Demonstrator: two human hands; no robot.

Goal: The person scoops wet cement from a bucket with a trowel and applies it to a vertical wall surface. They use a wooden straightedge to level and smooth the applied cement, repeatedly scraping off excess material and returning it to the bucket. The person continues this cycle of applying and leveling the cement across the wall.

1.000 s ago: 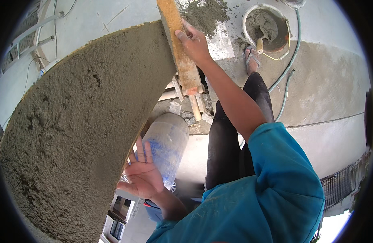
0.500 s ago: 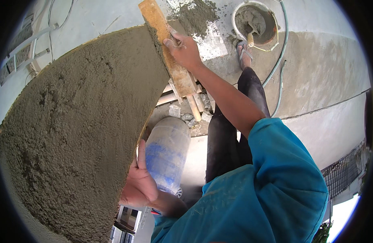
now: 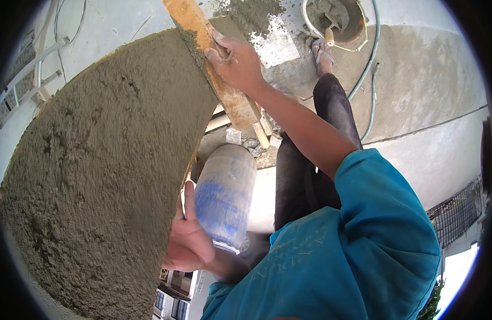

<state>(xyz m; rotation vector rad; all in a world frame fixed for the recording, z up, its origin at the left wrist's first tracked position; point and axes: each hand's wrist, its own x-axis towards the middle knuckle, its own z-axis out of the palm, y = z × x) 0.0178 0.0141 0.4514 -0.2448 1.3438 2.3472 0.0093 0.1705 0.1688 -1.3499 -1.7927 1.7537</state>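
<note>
My right hand [image 3: 232,64] grips a long wooden board [image 3: 238,109], stained orange-brown and dusted with cement. The board lies along the top right end of a large mortar-covered surface [image 3: 102,165], with wet mortar along its edge. My left hand [image 3: 190,237] is open at the lower right edge of that surface, fingers stretched out, some hidden behind it. A scuffed white and blue drum [image 3: 224,197] stands just beyond my left hand. A pale timber end [image 3: 261,136] shows below the board.
At top right are a bucket of mortar [image 3: 355,21] with a wooden-handled trowel [image 3: 328,36], spilt mortar [image 3: 251,16] and a hose [image 3: 371,58]. My sandalled foot [image 3: 323,56] is near the bucket. Pale metal bars [image 3: 40,66] are at left, a dark grille [image 3: 454,213] at right.
My right hand and the board have moved left, the board now more tilted. My left hand stays at the surface's edge, its fingers less fully visible. The view has shifted slightly.
</note>
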